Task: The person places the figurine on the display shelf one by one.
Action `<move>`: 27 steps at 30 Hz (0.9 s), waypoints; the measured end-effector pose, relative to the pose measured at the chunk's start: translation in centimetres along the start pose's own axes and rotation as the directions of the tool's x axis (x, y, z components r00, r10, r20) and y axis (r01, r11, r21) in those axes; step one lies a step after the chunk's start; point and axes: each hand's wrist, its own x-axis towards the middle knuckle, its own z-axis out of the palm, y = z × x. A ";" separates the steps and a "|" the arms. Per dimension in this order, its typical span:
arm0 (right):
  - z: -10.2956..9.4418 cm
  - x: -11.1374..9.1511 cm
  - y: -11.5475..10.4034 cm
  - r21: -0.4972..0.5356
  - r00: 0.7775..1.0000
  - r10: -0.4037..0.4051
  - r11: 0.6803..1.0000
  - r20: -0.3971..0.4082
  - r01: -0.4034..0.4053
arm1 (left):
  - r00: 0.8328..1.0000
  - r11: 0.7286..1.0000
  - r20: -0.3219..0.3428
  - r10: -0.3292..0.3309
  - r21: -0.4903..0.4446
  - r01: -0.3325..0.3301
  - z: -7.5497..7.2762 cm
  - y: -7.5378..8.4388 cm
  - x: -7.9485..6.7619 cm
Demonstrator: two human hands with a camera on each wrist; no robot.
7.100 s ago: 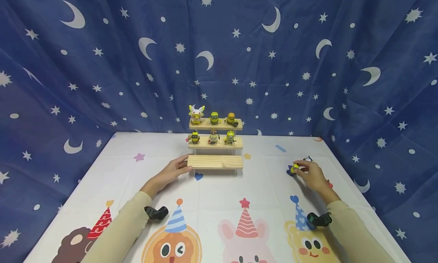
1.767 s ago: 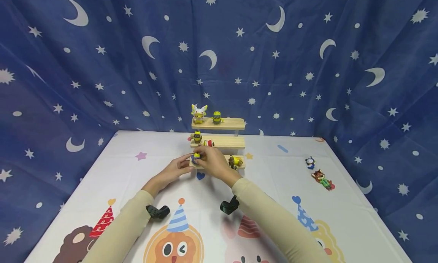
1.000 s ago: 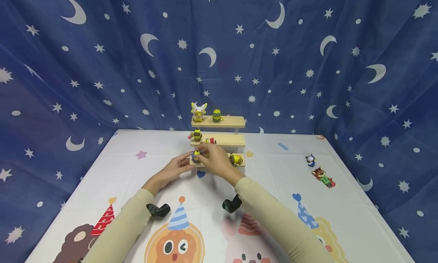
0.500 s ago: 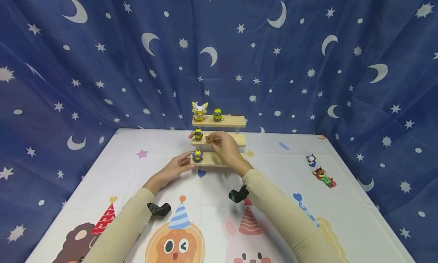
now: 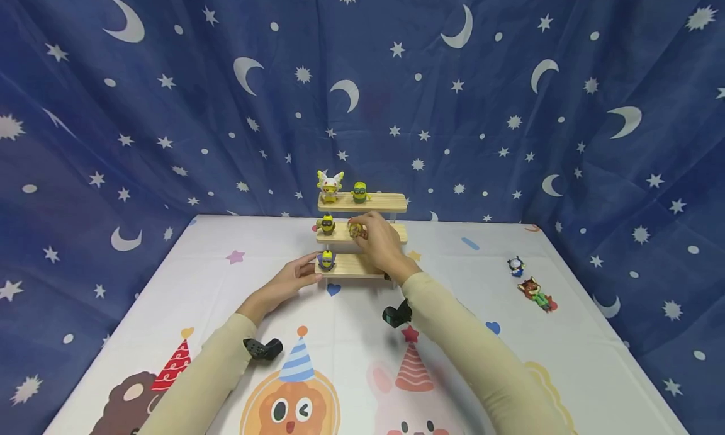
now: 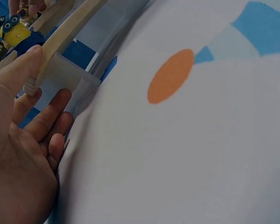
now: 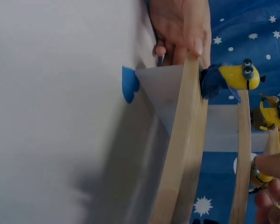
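A three-tier wooden display shelf point(image 5: 354, 268) stands on the table, its bottom tier gripped at the left end by my left hand point(image 5: 286, 282), thumb on top and fingers beneath. My right hand point(image 5: 381, 241) pinches a small Minion figurine point(image 7: 259, 176) at the centre of the middle tier. A blue-caped Minion figurine point(image 5: 326, 260) stands at the bottom tier's left end, beside my left thumb. Another Minion point(image 5: 326, 224) is on the middle tier's left. The top tier bears a white-hooded figurine point(image 5: 330, 186) and a green-bodied Minion point(image 5: 360, 192). My right wrist hides the bottom tier's right end.
Far to the right on the white printed tablecloth point(image 5: 470, 277) lie a small blue-and-white figurine point(image 5: 516, 266) and a brown fox figurine point(image 5: 535, 294) in green. A blue star-patterned curtain point(image 5: 374, 107) hangs behind the shelf.
My right hand placed the caped Minion on the bottom tier, let go, then took another figurine to the middle tier. Figurines on the right of the upper tiers were displaced earlier. Left hand stays.
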 end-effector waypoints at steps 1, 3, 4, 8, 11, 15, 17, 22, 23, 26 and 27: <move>0.0 0.1 0.0 -0.007 1.000 0.000 1.000 -0.001 0.000 | 1.000 1.000 -0.001 0.003 -0.001 -0.003 0.0 0.0 0.0; -0.1 0.3 0.1 -0.005 1.000 -0.005 1.000 0.000 0.005 | 1.000 1.000 -0.004 0.008 -0.004 -0.008 -0.1 0.0 0.0; -0.1 0.4 0.1 -0.001 1.000 -0.008 1.000 0.001 0.008 | 1.000 1.000 -0.005 0.011 -0.007 -0.011 -0.1 0.0 0.0; -0.3 0.6 0.5 0.091 1.000 -0.003 0.996 0.005 0.002 | 1.000 1.000 -0.004 0.012 -0.007 -0.012 -0.1 -0.1 0.0; -0.5 0.6 1.0 0.208 1.000 0.007 0.978 -0.006 -0.006 | 1.000 1.000 -0.002 0.007 -0.001 -0.007 0.0 -0.1 0.1; -0.7 0.8 1.4 0.299 0.999 0.017 0.954 -0.047 -0.002 | 1.000 1.000 0.006 0.003 0.004 -0.003 -0.1 0.1 0.1; -0.8 0.9 1.4 0.313 0.998 0.017 0.950 -0.063 0.004 | 1.000 1.000 0.002 0.002 0.001 -0.002 -0.1 0.2 0.0; -1.1 1.1 1.0 0.320 0.999 0.004 0.947 -0.034 0.007 | 1.000 1.000 -0.003 -0.001 -0.010 0.001 0.0 0.4 -0.1; -1.2 1.1 1.0 0.318 1.000 0.001 0.948 -0.022 0.006 | 1.000 1.000 0.000 -0.001 -0.011 0.001 0.1 0.4 -0.1; -1.4 1.2 0.8 0.319 1.000 -0.016 0.948 0.013 0.011 | 1.000 1.000 0.001 0.003 -0.012 -0.003 0.1 0.3 -0.1; -1.4 1.2 0.8 0.323 1.000 -0.022 0.946 0.022 0.014 | 1.000 1.000 0.000 0.006 -0.012 -0.006 0.1 0.3 -0.1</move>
